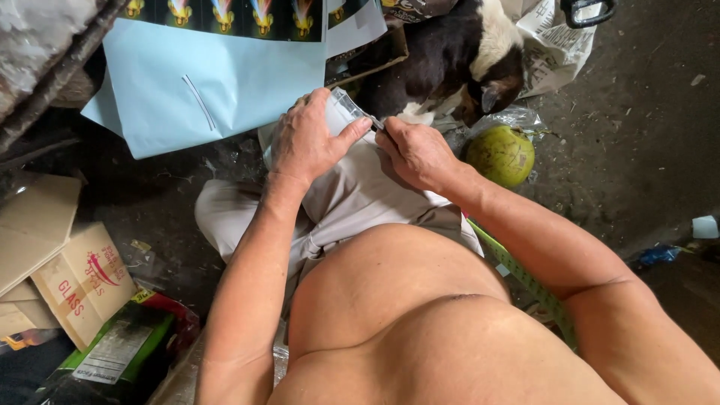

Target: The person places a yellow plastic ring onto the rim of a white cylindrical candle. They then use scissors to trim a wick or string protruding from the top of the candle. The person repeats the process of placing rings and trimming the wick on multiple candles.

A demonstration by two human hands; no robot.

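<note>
Clear plastic, a small bag [352,105], pinched between both hands over the person's knee in grey shorts [352,199]. Left hand [304,139] lies flat over the bag's near side, thumb stretched along its edge toward the right hand, fingers curled loosely round the far side, likely to steady it against the knee. Right hand [416,154] meets it from the other side, fingers closed tight in a pinch at the bag's corner, thumb and forefinger pressed on the plastic edge; looks like it grips that edge to pull or open it, can't tell if anything small sits between the fingertips. Bag sits mid-frame, above the lap, well off the floor. Behind the hands a black-and-white dog [450,56] lies on the dirt floor [637,135]. Green coconut [501,155] just right of the right hand, on crinkled plastic. Light-blue paper sheet [202,82] at the top left. Cardboard boxes [67,262] at the left edge. A green measuring tape [525,277] runs under the right forearm.
</note>
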